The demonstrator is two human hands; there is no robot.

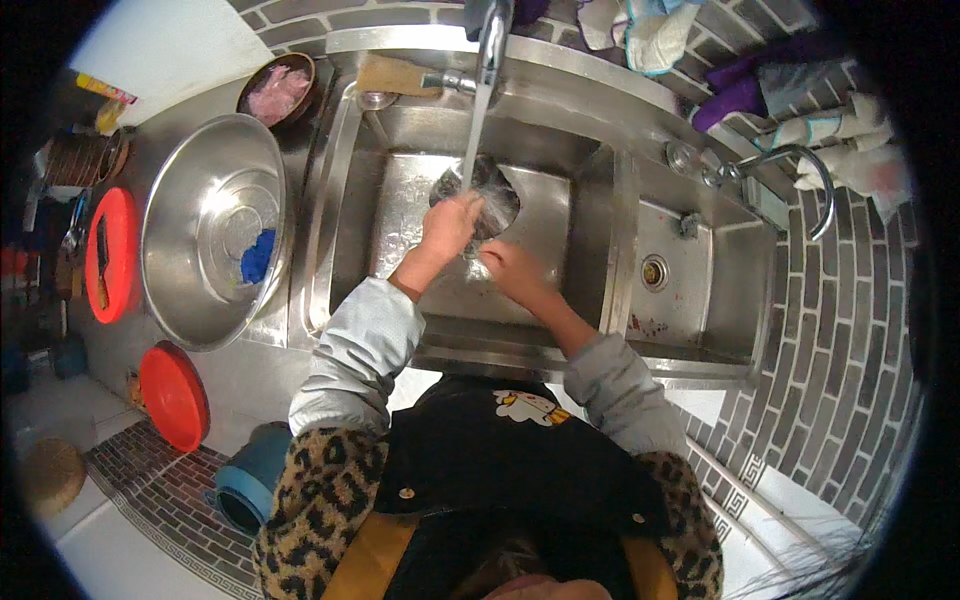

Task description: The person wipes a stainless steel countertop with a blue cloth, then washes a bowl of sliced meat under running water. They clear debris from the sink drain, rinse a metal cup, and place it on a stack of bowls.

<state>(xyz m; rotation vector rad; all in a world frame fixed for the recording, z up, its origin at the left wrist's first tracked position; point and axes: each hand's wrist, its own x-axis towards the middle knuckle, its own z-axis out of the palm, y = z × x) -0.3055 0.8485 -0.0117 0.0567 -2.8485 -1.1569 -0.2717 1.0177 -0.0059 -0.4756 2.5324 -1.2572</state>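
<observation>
In the larger basin of the stainless steel sink, a stream of water falls from the chrome tap. It lands on a dark, shiny round piece, seemingly a metal bowl. My left hand is at the near left rim of this round piece, right beside the stream, and its fingers appear closed on the rim. Just below and to the right is my right hand, blurred, with its fingers curled near my left hand. Whether it holds anything is hidden.
Left of the sink stands a large steel basin with a blue cloth inside. Behind it is a bowl of pinkish meat. A knife lies on a red board. A second tap arches over the smaller basin.
</observation>
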